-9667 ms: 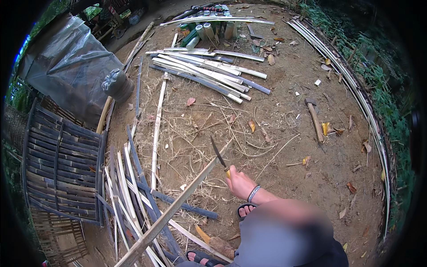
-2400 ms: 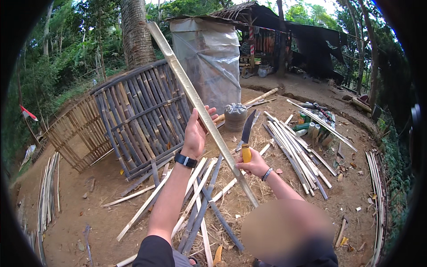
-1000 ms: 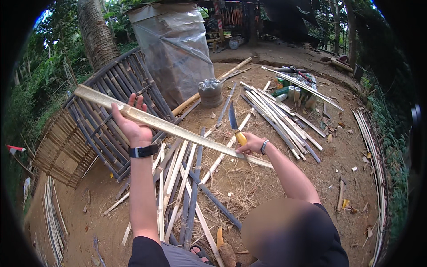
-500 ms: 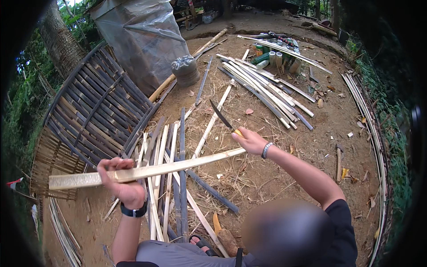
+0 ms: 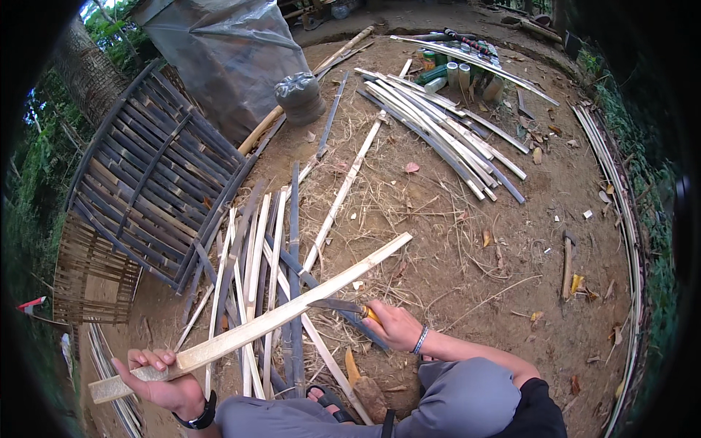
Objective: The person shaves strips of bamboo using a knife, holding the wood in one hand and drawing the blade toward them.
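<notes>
From the head view, my left hand [image 5: 162, 378] sits in the lower left of the frame, fingers curled around the near end of a long pale bamboo slat [image 5: 252, 327]. The slat runs up and to the right from that grip, its far end reaching the bare dirt near the middle of the frame. My right hand [image 5: 398, 326] is lower centre, fingers closed on the yellowish handle of a knife [image 5: 343, 306]; the dark blade points left and lies against the slat's upper edge, about halfway along it.

Under the slat, a spread of loose bamboo strips [image 5: 259, 255] lies on the ground, pale and dark ones mixed, crowding the lower left. My sandalled foot [image 5: 330, 398] rests among them at the bottom edge. A woven bamboo panel [image 5: 139, 182] fills the left side, leaning, with a plastic-covered heap [image 5: 226, 51] behind it at the top. A second bundle of strips [image 5: 438, 124] lies upper right, well apart from my hands. To the right of the knife hand the dirt [image 5: 511, 241] carries only leaves and shavings, out to the long poles [image 5: 621, 197] curving along the right rim.
</notes>
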